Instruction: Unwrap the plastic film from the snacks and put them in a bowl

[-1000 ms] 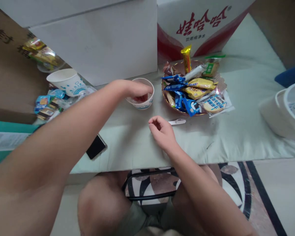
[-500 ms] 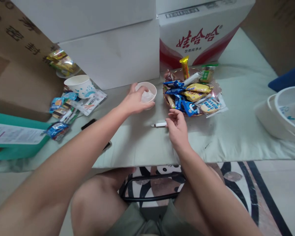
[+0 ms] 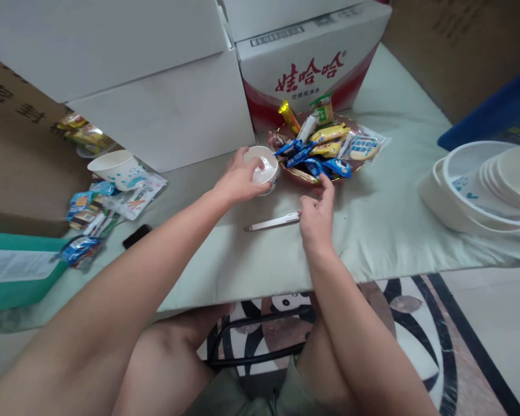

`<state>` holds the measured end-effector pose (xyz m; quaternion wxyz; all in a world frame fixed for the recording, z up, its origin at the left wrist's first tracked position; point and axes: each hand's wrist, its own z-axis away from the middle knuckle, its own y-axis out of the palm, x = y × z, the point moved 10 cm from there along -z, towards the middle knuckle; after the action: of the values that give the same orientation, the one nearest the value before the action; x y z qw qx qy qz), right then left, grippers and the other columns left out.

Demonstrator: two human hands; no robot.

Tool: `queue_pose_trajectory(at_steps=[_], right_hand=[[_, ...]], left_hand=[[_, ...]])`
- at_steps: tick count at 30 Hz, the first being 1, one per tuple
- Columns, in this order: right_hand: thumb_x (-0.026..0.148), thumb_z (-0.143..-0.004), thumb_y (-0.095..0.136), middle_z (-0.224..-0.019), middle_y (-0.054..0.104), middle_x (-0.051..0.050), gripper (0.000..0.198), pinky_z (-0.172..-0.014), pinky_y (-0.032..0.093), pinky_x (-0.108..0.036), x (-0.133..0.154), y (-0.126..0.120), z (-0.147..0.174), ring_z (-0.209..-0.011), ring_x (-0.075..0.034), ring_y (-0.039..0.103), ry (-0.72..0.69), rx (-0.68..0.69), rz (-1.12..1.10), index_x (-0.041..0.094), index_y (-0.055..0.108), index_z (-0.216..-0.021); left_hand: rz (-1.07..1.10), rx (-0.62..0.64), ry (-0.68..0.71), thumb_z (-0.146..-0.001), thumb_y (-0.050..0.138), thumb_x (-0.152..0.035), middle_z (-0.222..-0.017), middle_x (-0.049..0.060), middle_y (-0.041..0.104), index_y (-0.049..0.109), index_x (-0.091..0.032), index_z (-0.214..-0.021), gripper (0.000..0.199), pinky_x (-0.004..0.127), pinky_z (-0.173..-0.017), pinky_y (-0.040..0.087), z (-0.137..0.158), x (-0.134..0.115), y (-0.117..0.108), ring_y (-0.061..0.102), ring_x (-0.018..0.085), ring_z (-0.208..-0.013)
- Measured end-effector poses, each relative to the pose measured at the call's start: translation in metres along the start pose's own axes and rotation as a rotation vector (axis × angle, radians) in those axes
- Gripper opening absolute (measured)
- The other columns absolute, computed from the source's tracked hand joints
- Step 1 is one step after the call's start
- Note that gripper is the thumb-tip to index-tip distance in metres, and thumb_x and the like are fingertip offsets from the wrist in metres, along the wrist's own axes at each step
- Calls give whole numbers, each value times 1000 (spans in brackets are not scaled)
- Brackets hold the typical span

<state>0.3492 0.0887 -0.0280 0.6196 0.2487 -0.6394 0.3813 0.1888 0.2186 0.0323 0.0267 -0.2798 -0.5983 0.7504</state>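
Observation:
My left hand (image 3: 248, 178) grips a white paper bowl (image 3: 274, 184) from above, with fingers over its rim. Something pale and translucent shows inside, too unclear to name. My right hand (image 3: 318, 214) is at the front of a gold-rimmed snack dish (image 3: 295, 178), its index finger reaching to the rim and its thumb apart. Nothing shows in its grasp. The dish carries blue, yellow and clear snack packets (image 3: 329, 138). Just left of the right hand, a slim white pen-like tool (image 3: 273, 222) lies on the cloth.
White cartons (image 3: 307, 75) stand behind the dish. At left are another paper bowl (image 3: 119, 169), snack packets (image 3: 80, 251), a dark phone (image 3: 136, 236) and a green holder (image 3: 21, 289). A white bucket (image 3: 442, 196) with stacked bowls stands at right.
The view has swung right. My left hand and its bowl have shifted toward the dish. The dish has turned counterclockwise, its clear packet swinging backward. More of the white tool shows beside my right hand.

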Motion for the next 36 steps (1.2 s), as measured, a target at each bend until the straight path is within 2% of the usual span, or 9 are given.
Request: queue_pose_trajectory(at_steps=[5, 9, 13, 17, 20, 22, 25, 28, 36], right_hand=[[32, -85, 58, -114, 62, -12, 51, -92, 47, -49, 20, -14, -9, -100, -30, 59, -108, 23, 441, 29, 61, -136], [39, -86, 64, -89, 71, -6, 26, -87, 47, -41, 23, -39, -16, -90, -27, 65, -48, -85, 415, 23, 69, -105], [41, -81, 69, -74, 72, -2, 23, -84, 47, -38, 18, -63, -19, -82, -25, 70, -4, -169, 371, 24, 69, -94], [43, -79, 65, -73, 74, -2, 27, -78, 46, -35, 16, -85, -13, -77, -25, 70, -13, -214, 392, 23, 66, -96], [40, -78, 58, -75, 74, -4, 23, -70, 42, -33, 15, -110, -5, -72, -25, 67, 12, -297, 481, 23, 64, -93], [38, -79, 51, -73, 72, -5, 20, -66, 38, -33, 15, -125, -2, -68, -24, 65, 33, -325, 535, 24, 63, -86], [40, -81, 46, -68, 71, -5, 21, -65, 38, -34, 12, -140, -1, -67, -26, 66, 63, -323, 531, 25, 60, -80], [37, -81, 47, -69, 74, -4, 24, -69, 47, -35, 5, -143, 1, -71, -26, 72, 70, -285, 431, 25, 62, -93], [39, -86, 58, -82, 79, -3, 25, -56, 59, -29, -12, -115, 0, -65, -21, 77, 52, -33, 288, 26, 64, -106]], left_hand=[[9, -4, -12, -75, 74, -44, -166, 9, 24, 63, -20, -121, 54, 48, -125, 26, -7, -2, 1, 28, 40, -152], [5, -26, -40, -74, 73, -42, -166, 9, 25, 63, -21, -119, 50, 46, -124, 30, -9, 2, 0, 34, 37, -150], [56, -41, -79, -75, 74, -42, -164, 11, 28, 64, -22, -115, 46, 45, -124, 32, -25, -1, -3, 37, 35, -149], [19, 69, -43, -70, 75, -37, -168, 12, 20, 61, -21, -128, 62, 44, -124, 32, -61, -13, 2, 31, 35, -154], [-91, 218, 25, -54, 83, -31, -171, 5, 17, 66, -29, -125, 73, 48, -127, 31, -93, -22, 11, 25, 42, -157], [-132, 249, 77, -55, 82, -36, -170, 3, 19, 66, -33, -128, 75, 48, -127, 31, -114, -31, 11, 30, 41, -155], [-145, 200, 142, -60, 81, -43, -166, 6, 26, 63, -33, -134, 77, 41, -127, 32, -143, -52, 9, 39, 36, -151], [-142, 187, 221, -65, 81, -40, -165, 8, 28, 61, -32, -137, 75, 39, -126, 32, -168, -84, 19, 44, 33, -148], [-16, 130, 471, -70, 76, -24, -157, 14, 44, 53, -22, -146, 80, 36, -123, 35, -236, -165, 40, 47, 31, -145]])
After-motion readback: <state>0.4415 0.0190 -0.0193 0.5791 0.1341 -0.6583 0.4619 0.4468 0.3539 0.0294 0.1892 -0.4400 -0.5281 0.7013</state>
